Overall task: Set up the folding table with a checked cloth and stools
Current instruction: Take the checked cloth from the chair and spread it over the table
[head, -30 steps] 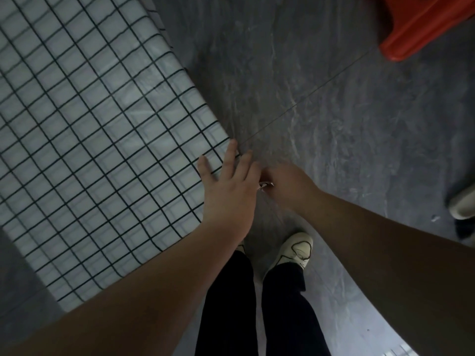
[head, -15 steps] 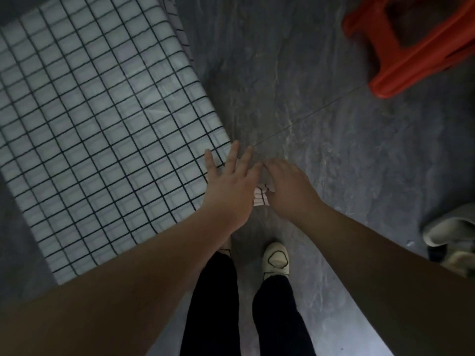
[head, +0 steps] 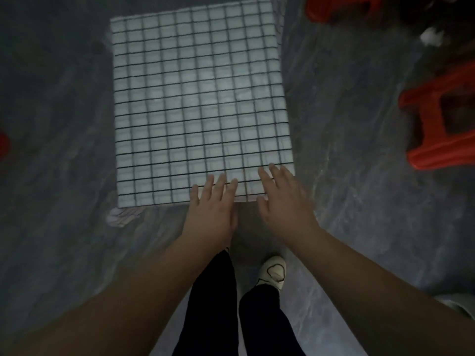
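A white cloth with a black check pattern point(head: 198, 104) covers the small table in front of me and lies flat over its top. My left hand point(head: 212, 204) rests palm down at the cloth's near edge, fingers spread and holding nothing. Beside it my right hand point(head: 284, 199) lies open over the near right corner, fingers apart. A fold of cloth point(head: 120, 217) hangs below the near left corner. A red plastic stool point(head: 437, 119) lies on its side on the floor to the right. Part of another red stool point(head: 336, 9) shows at the top right.
The floor is dark grey stone tile point(head: 359, 201). My black trousers and one white shoe point(head: 272, 272) stand just short of the table. A sliver of something red point(head: 3, 146) shows at the left edge. A white object point(head: 431, 35) lies at the far right.
The view swung so the table now sits square ahead of me. My right hand let go of the cloth's corner below the edge and now lies open on top beside my left hand.
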